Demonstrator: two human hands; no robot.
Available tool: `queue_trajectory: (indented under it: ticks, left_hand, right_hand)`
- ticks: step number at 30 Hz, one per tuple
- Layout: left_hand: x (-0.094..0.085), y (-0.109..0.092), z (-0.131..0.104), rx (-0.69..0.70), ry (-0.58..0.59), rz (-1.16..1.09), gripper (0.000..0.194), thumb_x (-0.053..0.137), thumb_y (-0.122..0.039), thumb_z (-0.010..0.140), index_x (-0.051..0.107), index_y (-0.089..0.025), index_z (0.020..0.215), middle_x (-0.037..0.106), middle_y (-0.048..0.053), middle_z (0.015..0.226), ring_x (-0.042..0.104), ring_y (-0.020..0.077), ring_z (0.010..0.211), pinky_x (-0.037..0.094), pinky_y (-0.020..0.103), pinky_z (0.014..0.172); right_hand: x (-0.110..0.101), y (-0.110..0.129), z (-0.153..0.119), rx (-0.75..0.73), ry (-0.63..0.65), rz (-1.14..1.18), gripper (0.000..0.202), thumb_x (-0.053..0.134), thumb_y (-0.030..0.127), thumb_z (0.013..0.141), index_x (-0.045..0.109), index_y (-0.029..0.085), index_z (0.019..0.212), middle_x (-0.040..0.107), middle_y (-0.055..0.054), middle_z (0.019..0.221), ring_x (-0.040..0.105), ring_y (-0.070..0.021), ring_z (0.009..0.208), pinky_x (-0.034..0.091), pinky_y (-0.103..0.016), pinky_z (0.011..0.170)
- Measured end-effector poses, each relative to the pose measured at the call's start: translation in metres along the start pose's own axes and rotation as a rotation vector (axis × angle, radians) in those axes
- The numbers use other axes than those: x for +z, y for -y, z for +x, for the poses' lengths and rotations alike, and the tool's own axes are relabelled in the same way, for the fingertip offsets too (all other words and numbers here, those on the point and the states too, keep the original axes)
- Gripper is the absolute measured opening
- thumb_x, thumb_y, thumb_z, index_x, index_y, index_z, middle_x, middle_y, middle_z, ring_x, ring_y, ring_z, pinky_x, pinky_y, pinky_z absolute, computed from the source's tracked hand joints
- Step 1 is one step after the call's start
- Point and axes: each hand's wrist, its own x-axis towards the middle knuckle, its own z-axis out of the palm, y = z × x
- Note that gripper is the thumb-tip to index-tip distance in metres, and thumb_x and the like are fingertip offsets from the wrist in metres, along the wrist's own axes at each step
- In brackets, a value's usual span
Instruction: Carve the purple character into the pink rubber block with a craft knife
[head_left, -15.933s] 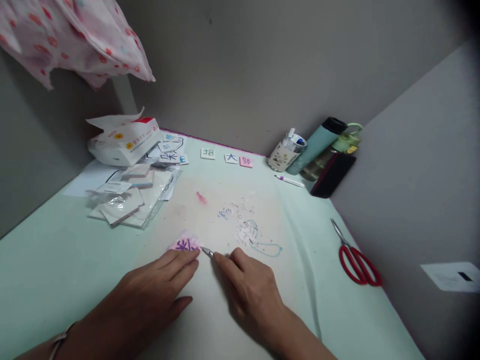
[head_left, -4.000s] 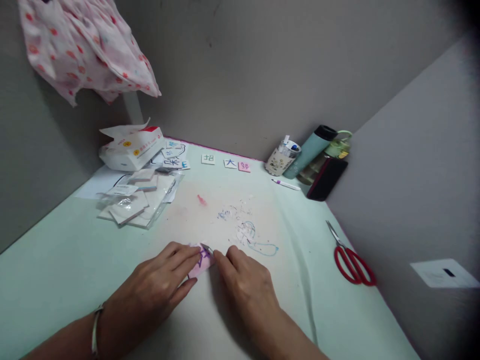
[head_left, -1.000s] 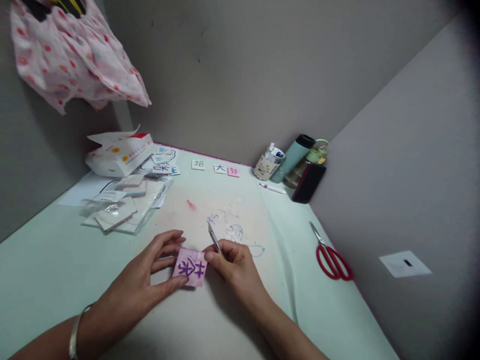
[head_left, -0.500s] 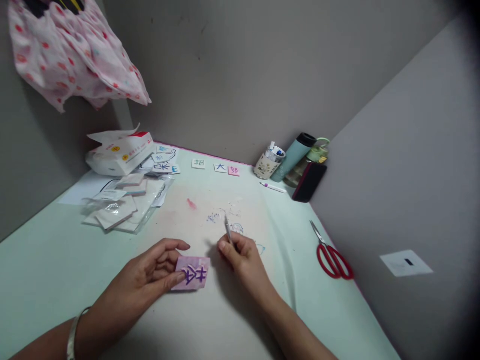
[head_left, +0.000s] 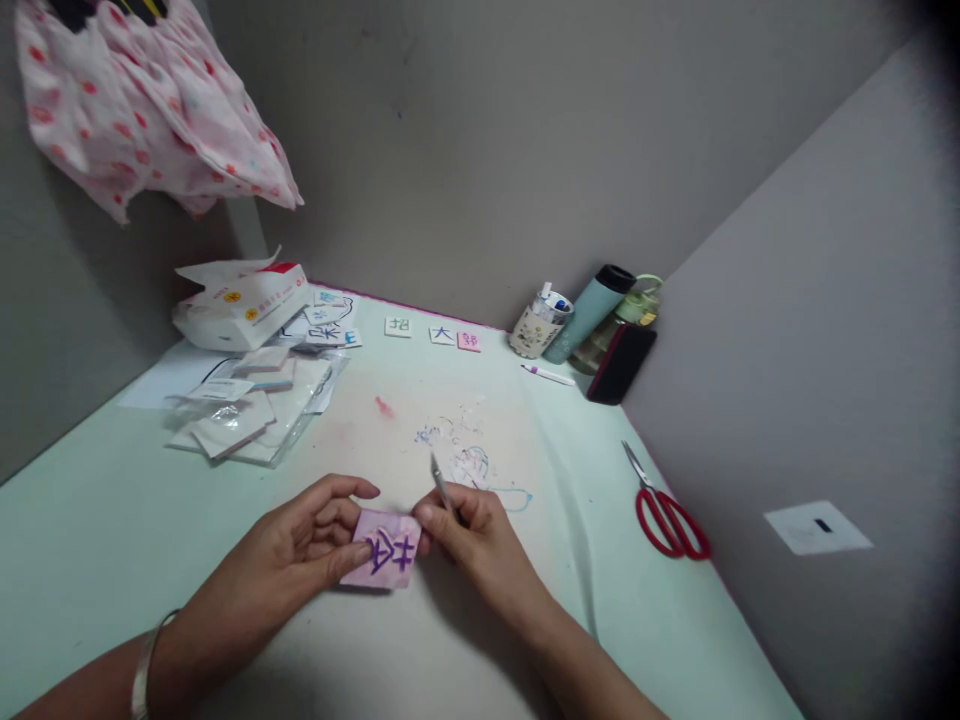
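Note:
A small pink rubber stamp block (head_left: pixel 388 568) with purple character strokes sits in my left hand (head_left: pixel 304 545), its thumb on the face and its fingers curled behind. My right hand (head_left: pixel 480 540) has a slim craft knife (head_left: pixel 442 487) between its fingers, the metal tip pointing up and away from the block. With thumb and fingertip, that same hand touches the block's upper right corner. Shavings and blue and dark marks (head_left: pixel 471 465) lie on the pale work surface just beyond my right hand.
At the right lie red-handled scissors (head_left: pixel 667 515). Behind stand a pen cup (head_left: pixel 534 330), a teal bottle (head_left: pixel 592 312) and a leaning phone (head_left: pixel 621 362). Small lettered blocks (head_left: pixel 442 336) line the back. Bagged blank blocks (head_left: pixel 240 420) and a tissue pack (head_left: pixel 244 305) occupy the left.
My right hand has moved left, so its thumb and fingertip now meet the block's corner. The knife has come along with it. My left hand stays in nearly the same place.

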Motion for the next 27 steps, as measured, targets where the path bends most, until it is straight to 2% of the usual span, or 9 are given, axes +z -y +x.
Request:
queue_trajectory:
  ticks: [4, 7, 10, 12, 14, 18, 22, 25, 27]
  left_hand:
    - [-0.002, 0.001, 0.001, -0.007, -0.002, 0.002, 0.043, 0.082, -0.038, 0.076, 0.063, -0.024, 0.112, 0.074, 0.0, 0.08, 0.078, 0.0238, 0.081, 0.064, 0.034, 0.072]
    - [-0.005, 0.004, 0.001, -0.015, -0.033, 0.012, 0.044, 0.082, -0.04, 0.076, 0.063, -0.024, 0.113, 0.075, 0.001, 0.083, 0.077, 0.0233, 0.083, 0.063, 0.032, 0.073]
    - [-0.007, 0.007, 0.002, -0.019, -0.078, 0.023, 0.044, 0.082, -0.042, 0.077, 0.064, -0.023, 0.113, 0.077, 0.005, 0.094, 0.077, 0.0247, 0.091, 0.064, 0.033, 0.078]
    - [-0.007, 0.006, 0.001, -0.028, -0.088, -0.003, 0.041, 0.082, -0.041, 0.077, 0.065, -0.023, 0.111, 0.078, 0.006, 0.1, 0.076, 0.0263, 0.098, 0.064, 0.036, 0.084]
    - [-0.006, 0.003, 0.001, -0.026, -0.085, -0.028, 0.037, 0.081, -0.039, 0.078, 0.067, -0.023, 0.107, 0.077, 0.006, 0.101, 0.076, 0.0264, 0.1, 0.063, 0.037, 0.09]
    - [-0.002, -0.001, 0.0, 0.075, -0.085, 0.031, 0.021, 0.079, -0.036, 0.08, 0.074, -0.022, 0.095, 0.071, 0.004, 0.098, 0.073, 0.0256, 0.101, 0.061, 0.036, 0.094]
    - [0.0, 0.005, -0.003, 0.125, -0.083, 0.088, 0.018, 0.07, -0.037, 0.09, 0.078, -0.024, 0.099, 0.065, 0.002, 0.092, 0.07, 0.0216, 0.093, 0.061, 0.031, 0.087]
    - [0.002, 0.013, -0.004, 0.127, -0.041, 0.102, 0.021, 0.064, -0.038, 0.096, 0.078, -0.025, 0.106, 0.062, 0.0, 0.09, 0.066, 0.0195, 0.089, 0.059, 0.028, 0.082]
    - [0.003, 0.017, -0.004, 0.107, -0.006, 0.076, 0.023, 0.064, -0.041, 0.097, 0.078, -0.024, 0.101, 0.059, 0.0, 0.09, 0.065, 0.0193, 0.088, 0.059, 0.028, 0.08]
  right_hand:
    - [-0.007, -0.006, 0.002, 0.059, 0.008, 0.077, 0.046, 0.065, 0.061, 0.089, 0.067, 0.018, 0.075, 0.056, 0.002, 0.061, 0.033, -0.0101, 0.052, 0.026, -0.025, 0.051]
    - [-0.009, -0.006, -0.001, -0.004, -0.016, -0.021, 0.048, 0.054, 0.062, 0.099, 0.07, 0.017, 0.093, 0.06, 0.0, 0.07, 0.041, -0.0118, 0.056, 0.031, -0.025, 0.052]
    - [-0.006, -0.006, -0.006, -0.159, -0.09, -0.237, 0.043, 0.042, 0.05, 0.108, 0.07, 0.019, 0.095, 0.061, -0.002, 0.077, 0.053, -0.0147, 0.068, 0.041, -0.026, 0.062]
    - [-0.003, -0.008, -0.009, -0.301, -0.16, -0.391, 0.032, 0.045, 0.036, 0.108, 0.07, 0.019, 0.098, 0.063, -0.002, 0.081, 0.057, -0.0156, 0.074, 0.045, -0.027, 0.068]
    - [0.001, -0.012, -0.012, -0.471, -0.22, -0.523, 0.023, 0.048, 0.023, 0.105, 0.068, 0.018, 0.112, 0.066, -0.004, 0.086, 0.061, -0.0162, 0.076, 0.049, -0.027, 0.07]
    - [0.008, -0.018, -0.019, -0.73, -0.241, -0.814, 0.036, 0.041, 0.009, 0.103, 0.06, 0.014, 0.134, 0.068, -0.007, 0.089, 0.063, -0.0165, 0.07, 0.049, -0.026, 0.059]
    - [0.012, -0.019, -0.023, -0.816, -0.208, -1.065, 0.041, 0.038, 0.007, 0.103, 0.056, 0.012, 0.139, 0.068, -0.007, 0.086, 0.064, -0.0166, 0.064, 0.045, -0.025, 0.047]
    - [0.013, -0.019, -0.023, -0.851, -0.219, -1.14, 0.042, 0.037, 0.006, 0.104, 0.057, 0.014, 0.14, 0.069, -0.007, 0.085, 0.063, -0.015, 0.059, 0.044, -0.024, 0.045]
    - [0.013, -0.018, -0.022, -0.848, -0.221, -1.149, 0.041, 0.035, 0.008, 0.105, 0.056, 0.014, 0.139, 0.07, -0.007, 0.086, 0.063, -0.0148, 0.058, 0.044, -0.024, 0.044]
